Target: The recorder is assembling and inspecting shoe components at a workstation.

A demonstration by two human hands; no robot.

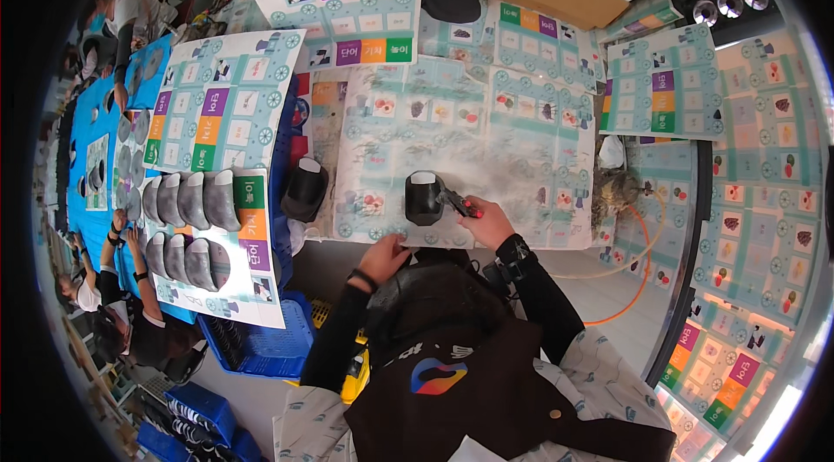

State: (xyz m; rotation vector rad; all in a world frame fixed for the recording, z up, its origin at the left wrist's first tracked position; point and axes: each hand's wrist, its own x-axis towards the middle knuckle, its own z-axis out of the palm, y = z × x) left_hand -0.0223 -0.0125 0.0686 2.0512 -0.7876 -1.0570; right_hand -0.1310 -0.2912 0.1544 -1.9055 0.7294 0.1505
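On the stained sheet near the table's front edge stands a black rounded piece [423, 203] with a white patch on top; it looks like a shoe part. My right hand [489, 223] is closed around a small spray gun [456, 201] with red parts. The gun's front end points left and sits right beside the black piece; I cannot tell whether they touch. My left hand [382, 259] rests at the table's front edge, left of and nearer than the piece. It holds nothing that I can see, and its fingers are partly extended.
A similar black piece [305, 190] lies at left. Several grey pieces stand in two rows on a printed board [269, 299]. Below is a blue crate [287, 336]. An orange hose [644, 262] hangs at right. Other people work at a blue table [91, 119] far left.
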